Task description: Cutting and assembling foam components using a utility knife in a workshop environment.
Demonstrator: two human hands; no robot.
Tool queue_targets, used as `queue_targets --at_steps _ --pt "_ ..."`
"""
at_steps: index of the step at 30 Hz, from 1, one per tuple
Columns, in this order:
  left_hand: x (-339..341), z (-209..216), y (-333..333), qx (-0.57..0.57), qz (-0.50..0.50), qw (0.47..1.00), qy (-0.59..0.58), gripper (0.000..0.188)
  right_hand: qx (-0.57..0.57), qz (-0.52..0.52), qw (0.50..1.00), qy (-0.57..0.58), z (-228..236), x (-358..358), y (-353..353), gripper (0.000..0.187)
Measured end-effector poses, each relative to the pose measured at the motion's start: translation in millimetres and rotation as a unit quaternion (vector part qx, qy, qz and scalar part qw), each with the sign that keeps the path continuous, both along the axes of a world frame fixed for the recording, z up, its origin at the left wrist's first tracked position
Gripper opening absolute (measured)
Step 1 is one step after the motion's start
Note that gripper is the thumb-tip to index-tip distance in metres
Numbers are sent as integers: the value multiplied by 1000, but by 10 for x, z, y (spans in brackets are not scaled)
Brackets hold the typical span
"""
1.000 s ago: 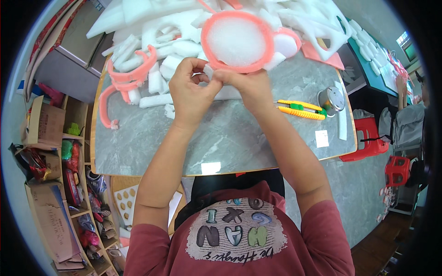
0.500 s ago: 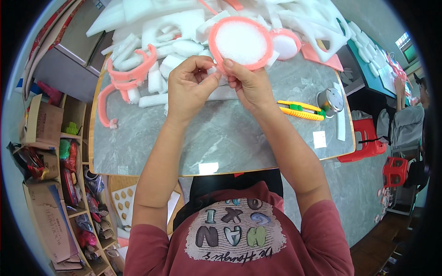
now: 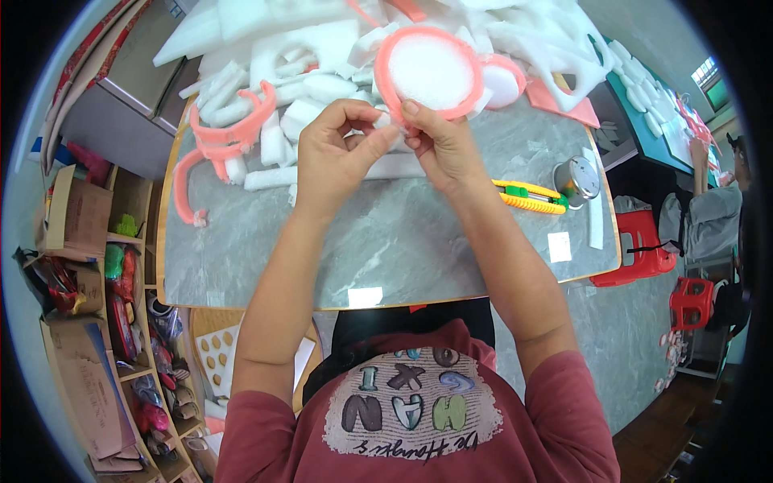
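Note:
My right hand grips a round white foam disc with a pink foam rim, thumb on the lower edge of the rim. Close beside it, my left hand pinches a small white foam scrap between thumb and forefinger, right by the disc's lower left edge. Whether the scrap is joined to the rim I cannot tell. Behind the held disc lies a second pink-rimmed white disc. Curved pink foam strips rest on the table to the left of my hands.
White foam offcuts pile up along the far side of the grey table. To the right lie two yellow-and-green cutter knives, a metal tin and a thin white strip. Shelves stand at left; a person sits at far right.
Both hands have shifted slightly to the right, and the disc has moved right and a little away with them. The left thumb and forefinger stay pinched on the white scrap.

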State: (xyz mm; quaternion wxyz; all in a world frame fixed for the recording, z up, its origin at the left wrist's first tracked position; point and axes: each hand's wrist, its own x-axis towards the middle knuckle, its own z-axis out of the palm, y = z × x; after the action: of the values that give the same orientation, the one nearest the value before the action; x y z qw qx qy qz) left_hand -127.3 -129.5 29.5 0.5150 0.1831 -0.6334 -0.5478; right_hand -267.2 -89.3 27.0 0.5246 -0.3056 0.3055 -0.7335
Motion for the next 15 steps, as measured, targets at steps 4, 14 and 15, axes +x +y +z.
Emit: queue_targets --at_steps 4,14,15 --pt "52 32 -15 -76 118 985 -97 32 -7 4 988 155 73 -109 22 39" --pt "144 39 -227 -182 185 961 -96 55 7 53 975 216 124 -295 53 63" --pt "157 31 -239 -219 215 944 -119 54 19 54 974 220 116 -304 39 62"
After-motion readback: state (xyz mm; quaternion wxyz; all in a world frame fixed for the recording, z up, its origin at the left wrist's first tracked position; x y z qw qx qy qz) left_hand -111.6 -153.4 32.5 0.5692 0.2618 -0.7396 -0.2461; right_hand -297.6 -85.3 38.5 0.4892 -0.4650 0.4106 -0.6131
